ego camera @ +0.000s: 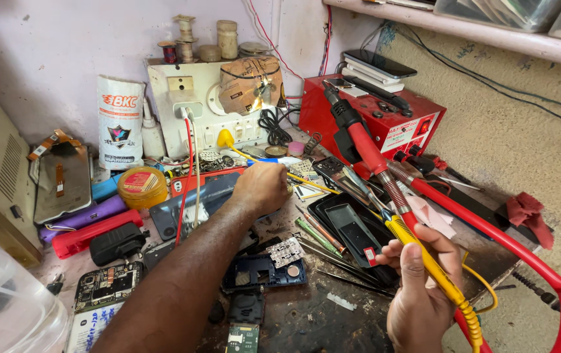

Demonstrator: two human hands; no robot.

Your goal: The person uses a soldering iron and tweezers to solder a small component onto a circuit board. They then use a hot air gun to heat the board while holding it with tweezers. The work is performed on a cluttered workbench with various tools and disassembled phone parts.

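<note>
**Soldering iron held ready over a cluttered repair bench**

Head view: the right hand, at five o'clock, has its fingers clamped pen-style round the yellow soldering iron, tip up, away from the parts. The left hand, fingers curled together, reaches centre among tools beyond the open blue phone body.

Cluttered dark workbench: phone frame, tweezers, yellow tin.

Cluttered worktop count
Two hands, one red power unit, one yellow tin, one white pouch.
</note>
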